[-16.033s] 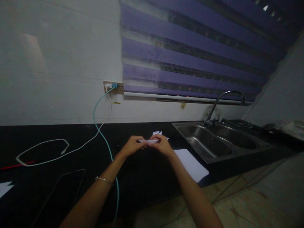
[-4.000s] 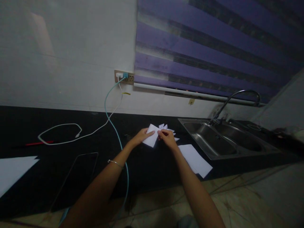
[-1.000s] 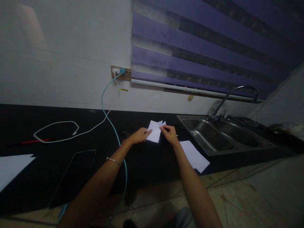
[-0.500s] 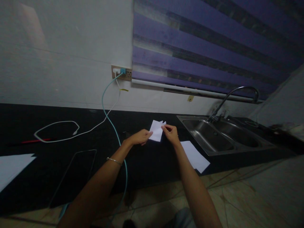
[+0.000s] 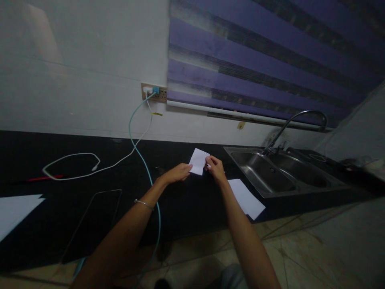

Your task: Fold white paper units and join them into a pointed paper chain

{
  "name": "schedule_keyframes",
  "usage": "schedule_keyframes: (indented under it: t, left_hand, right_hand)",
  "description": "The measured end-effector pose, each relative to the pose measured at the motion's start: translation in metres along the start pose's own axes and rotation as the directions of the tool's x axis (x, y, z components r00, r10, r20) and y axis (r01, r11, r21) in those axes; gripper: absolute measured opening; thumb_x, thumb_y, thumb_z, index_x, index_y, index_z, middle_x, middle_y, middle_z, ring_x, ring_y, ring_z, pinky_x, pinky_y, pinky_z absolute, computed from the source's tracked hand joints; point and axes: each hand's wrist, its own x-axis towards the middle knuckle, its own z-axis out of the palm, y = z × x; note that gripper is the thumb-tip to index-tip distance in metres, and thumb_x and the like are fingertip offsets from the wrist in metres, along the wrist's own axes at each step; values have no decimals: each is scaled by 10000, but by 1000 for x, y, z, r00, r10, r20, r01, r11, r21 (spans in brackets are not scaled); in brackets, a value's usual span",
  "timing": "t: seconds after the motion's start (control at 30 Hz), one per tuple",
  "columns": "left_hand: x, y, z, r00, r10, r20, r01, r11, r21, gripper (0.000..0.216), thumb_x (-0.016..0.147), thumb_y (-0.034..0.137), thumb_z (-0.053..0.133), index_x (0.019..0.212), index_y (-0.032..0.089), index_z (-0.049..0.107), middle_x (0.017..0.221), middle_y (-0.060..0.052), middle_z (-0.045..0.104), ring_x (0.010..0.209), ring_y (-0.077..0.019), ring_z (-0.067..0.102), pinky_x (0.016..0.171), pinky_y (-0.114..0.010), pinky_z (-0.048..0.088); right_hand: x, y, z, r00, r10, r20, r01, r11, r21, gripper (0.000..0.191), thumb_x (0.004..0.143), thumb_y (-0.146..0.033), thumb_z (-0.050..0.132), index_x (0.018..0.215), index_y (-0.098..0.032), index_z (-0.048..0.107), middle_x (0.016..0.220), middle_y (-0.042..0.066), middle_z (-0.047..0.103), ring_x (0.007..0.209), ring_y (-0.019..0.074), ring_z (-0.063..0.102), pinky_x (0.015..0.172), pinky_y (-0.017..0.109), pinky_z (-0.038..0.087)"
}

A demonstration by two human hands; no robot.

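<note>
One folded paper (image 5: 198, 161) pinched between my two hands, left hand (image 5: 177, 173), right hand (image 5: 214, 169), long axis upright, above black bench (image 5: 186, 200), two cables.

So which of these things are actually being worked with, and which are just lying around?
In use: small white paper, pinched between left hand and right hand.

Lying about: paper sheets by the sink, white cable, teal cable, red pen, large sheet.
</note>
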Motion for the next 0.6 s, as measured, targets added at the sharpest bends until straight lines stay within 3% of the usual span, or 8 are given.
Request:
schedule_keyframes:
  t: [0.17,0.27,0.37,0.47,0.6]
  left_hand:
    - [-1,5,1,1000,-24,19,27,989,-146,527,870,616,332,579,179,381,437,70,312,348,-46,257,372,-196,203]
    - [-2,7,0,998,-58,19,61,979,-195,490,873,589,366,636,164,432,455,61,378,354,-51,330,384,-189,265]
    - [-1,6,-4,996,-67,-56,53,975,-215,403,853,537,452,810,141,511,532,34,503,394,-68,457,392,-177,298]
    - [0,5,-10,989,-26,-144,-7,975,-220,337,793,432,576,962,147,513,581,26,577,429,-84,538,386,-156,278]
    - [1,7,-15,971,-17,-238,-45,966,-253,332,736,334,624,996,148,535,579,25,601,430,-96,568,369,-146,249]
  right_hand:
    - [1,6,6,994,110,19,-111,985,130,453,631,-444,715,974,-182,578,700,-19,560,534,97,475,480,218,388]
    - [0,8,5,995,80,63,-85,993,82,337,668,-443,684,840,-169,591,575,-49,474,483,83,401,458,213,337]
    - [-1,9,4,995,23,98,-26,999,38,276,688,-421,669,734,-160,592,533,-52,429,480,78,361,456,209,300]
    - [-1,10,3,997,10,70,-12,1000,24,261,675,-395,674,768,-156,627,587,-26,506,511,89,403,468,211,312]
    - [0,8,3,999,3,42,-3,1000,8,260,673,-377,671,815,-160,697,700,21,629,593,134,516,518,236,380]
